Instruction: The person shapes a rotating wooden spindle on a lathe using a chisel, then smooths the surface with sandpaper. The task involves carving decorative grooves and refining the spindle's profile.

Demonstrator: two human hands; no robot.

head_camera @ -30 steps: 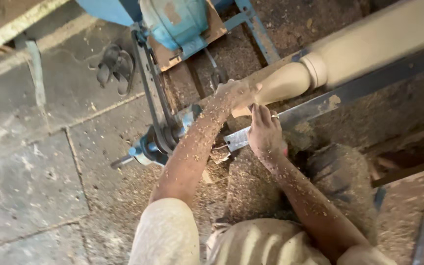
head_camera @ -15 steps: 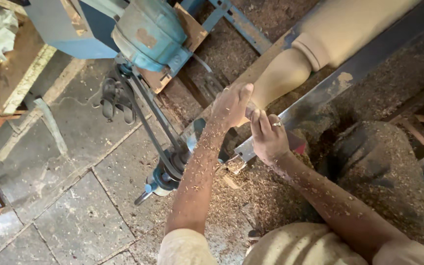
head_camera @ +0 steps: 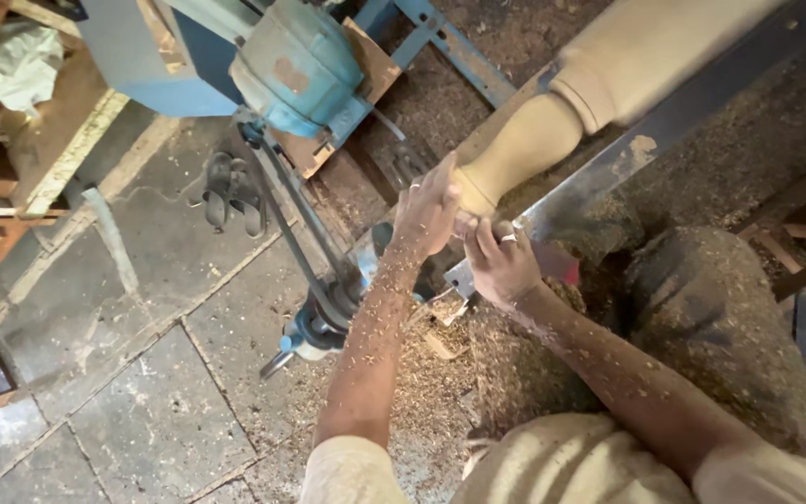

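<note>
The left hand [head_camera: 428, 213] is curling its fingers around the tapered end of the turned wooden post [head_camera: 524, 147], steadying it, while the right hand [head_camera: 499, 266] is pinching a metal tool bar [head_camera: 599, 182] against it.

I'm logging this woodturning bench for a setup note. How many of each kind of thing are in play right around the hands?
Hands: 2 (left hand, right hand)
Turned wooden workpiece: 1
Blue motor: 1
Drive belt: 1
Metal tool rest bar: 1
Pair of sandals on the floor: 1
Total: 7
</note>
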